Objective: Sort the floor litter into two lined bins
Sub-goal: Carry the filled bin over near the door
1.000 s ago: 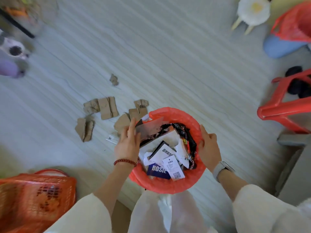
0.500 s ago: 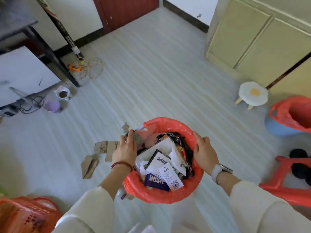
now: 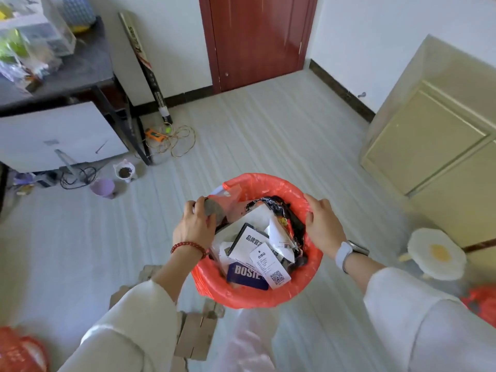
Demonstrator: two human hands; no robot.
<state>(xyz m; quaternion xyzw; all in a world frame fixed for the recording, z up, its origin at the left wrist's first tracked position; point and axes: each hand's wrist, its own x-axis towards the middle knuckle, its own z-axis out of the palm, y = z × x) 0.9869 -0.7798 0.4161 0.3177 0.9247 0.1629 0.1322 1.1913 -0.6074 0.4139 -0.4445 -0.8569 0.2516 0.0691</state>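
Observation:
A round bin with a red liner point(image 3: 268, 296) is held up in front of me, full of paper tags, a blue BOSIE card point(image 3: 245, 275) and a black wrapper point(image 3: 290, 218). My left hand point(image 3: 194, 226) grips its left rim, with a greyish foil scrap point(image 3: 214, 208) under the fingers. My right hand point(image 3: 323, 224) grips the right rim. Brown cardboard pieces point(image 3: 194, 334) lie on the floor beneath the bin. A second red-lined bin point(image 3: 480, 302) shows at the right edge.
A red mesh basket point(image 3: 18, 350) sits at the bottom left. A small white stool point(image 3: 436, 253) stands to the right, a cream cabinet point(image 3: 434, 146) behind it. A dark table point(image 3: 75, 73), cables, a purple cup point(image 3: 103, 187) and a red door point(image 3: 257, 38) lie ahead.
The bin has risen off the floor in both hands. My view has tilted up from the floor to the room, and the cardboard pieces have slid below the bin.

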